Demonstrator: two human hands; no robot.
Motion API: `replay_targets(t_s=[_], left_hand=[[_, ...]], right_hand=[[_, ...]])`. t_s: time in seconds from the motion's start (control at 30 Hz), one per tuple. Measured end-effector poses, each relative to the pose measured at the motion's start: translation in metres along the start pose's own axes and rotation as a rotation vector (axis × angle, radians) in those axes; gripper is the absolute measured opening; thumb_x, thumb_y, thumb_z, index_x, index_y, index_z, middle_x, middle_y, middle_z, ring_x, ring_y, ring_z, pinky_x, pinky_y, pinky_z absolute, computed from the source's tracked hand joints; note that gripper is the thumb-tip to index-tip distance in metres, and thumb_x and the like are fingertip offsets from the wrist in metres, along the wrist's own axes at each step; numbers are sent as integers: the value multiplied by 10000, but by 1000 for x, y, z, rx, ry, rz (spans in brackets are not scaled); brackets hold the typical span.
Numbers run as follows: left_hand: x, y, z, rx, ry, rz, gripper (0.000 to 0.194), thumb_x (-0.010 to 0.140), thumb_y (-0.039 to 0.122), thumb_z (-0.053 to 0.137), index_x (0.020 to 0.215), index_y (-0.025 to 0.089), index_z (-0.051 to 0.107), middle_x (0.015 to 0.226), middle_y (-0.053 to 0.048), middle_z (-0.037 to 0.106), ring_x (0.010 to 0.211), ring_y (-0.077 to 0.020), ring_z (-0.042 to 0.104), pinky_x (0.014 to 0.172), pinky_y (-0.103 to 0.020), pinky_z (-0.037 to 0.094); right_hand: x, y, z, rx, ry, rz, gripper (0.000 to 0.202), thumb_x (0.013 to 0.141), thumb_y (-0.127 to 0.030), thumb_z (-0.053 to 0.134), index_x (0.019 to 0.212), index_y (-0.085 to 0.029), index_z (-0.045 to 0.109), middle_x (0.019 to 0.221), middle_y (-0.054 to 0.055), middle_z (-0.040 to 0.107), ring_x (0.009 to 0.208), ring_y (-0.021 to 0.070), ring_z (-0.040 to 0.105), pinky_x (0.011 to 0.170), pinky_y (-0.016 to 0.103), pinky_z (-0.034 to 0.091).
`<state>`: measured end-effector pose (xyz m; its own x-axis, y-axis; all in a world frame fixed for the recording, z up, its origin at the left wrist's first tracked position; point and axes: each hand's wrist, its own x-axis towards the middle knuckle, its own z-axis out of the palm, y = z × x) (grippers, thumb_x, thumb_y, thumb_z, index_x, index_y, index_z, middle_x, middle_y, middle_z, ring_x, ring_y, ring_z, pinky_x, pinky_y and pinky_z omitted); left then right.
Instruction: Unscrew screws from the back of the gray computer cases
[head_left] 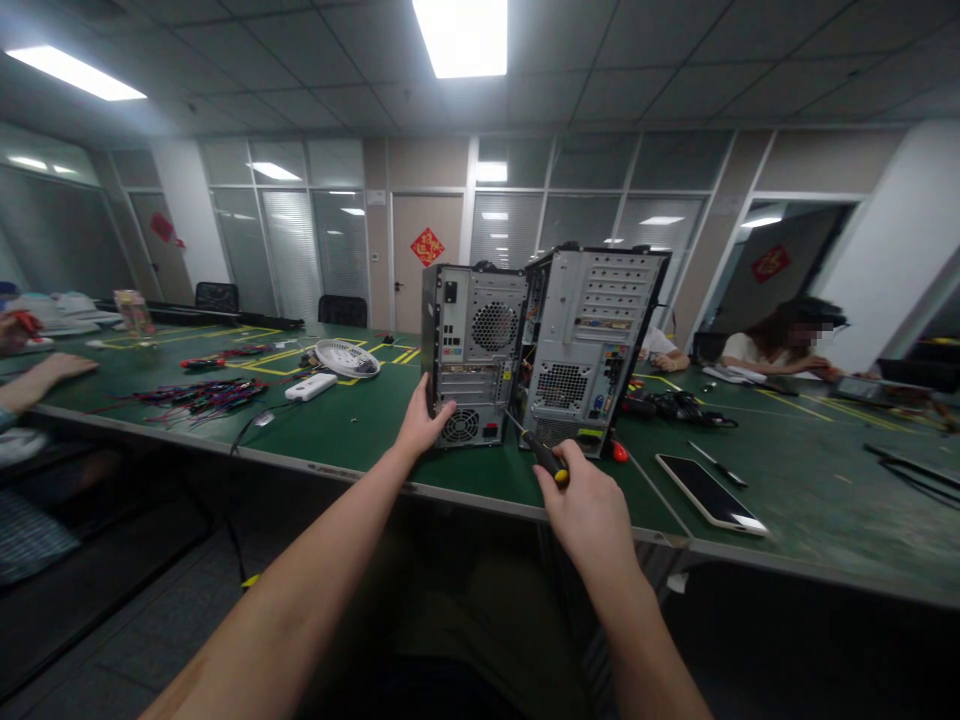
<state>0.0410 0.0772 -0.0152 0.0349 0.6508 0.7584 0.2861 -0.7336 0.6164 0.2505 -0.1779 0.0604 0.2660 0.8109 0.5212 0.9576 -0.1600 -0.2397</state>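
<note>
Screwdriver [544, 455]: black handle, yellow end. Left case [471, 367]: silver-grey back with round honeycomb patterning, black side. Right case [559, 325]: silver-grey back, dotted rows toward top, black side. Table [360, 436]: green, yellow-lined. Strip [310, 388]: white. Wires [206, 397]: mixed red, black, blue. Phone [705, 490]: dark screen, pale rim. Sign [427, 247]: red, gold characters.

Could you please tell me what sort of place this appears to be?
Likely an office room used as an electronics workshop: computer towers and a pile of wires share the green table, with glass-panelled partitions behind.

Elec. wkshop: PC towers [596, 330], wires [206, 397]
</note>
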Motion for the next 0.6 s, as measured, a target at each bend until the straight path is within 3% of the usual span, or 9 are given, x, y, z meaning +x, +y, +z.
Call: replay_targets(t_s=[0.23,0.47,0.6], left_hand=[[0,2,-1,3,-5,-13,902,899,583,686,1621,184,319,1623,-180,451,1534,-342,404,1291,-545,287],[0,3,0,13,-6,-2,900,905,584,676,1618,170,315,1625,-188,444,1531,-341,408,1288,-548,291],[0,3,-1,8,-2,4,894,904,590,678,1617,184,322,1617,-180,458,1534,-338,406,1288,-548,294]], right_hand=[[1,-4,0,-23,-44,77,261,1069,-448,492,1045,-215,608,781,74,735,727,260,710,604,302,311],[-1,0,1,0,2,-32,121,1001,-322,634,1078,-235,601,910,45,748,774,230,708,630,291,331],[-1,-1,1,5,-8,-13,142,1013,-355,614,1086,-234,600,891,50,748,773,235,710,624,289,329]])
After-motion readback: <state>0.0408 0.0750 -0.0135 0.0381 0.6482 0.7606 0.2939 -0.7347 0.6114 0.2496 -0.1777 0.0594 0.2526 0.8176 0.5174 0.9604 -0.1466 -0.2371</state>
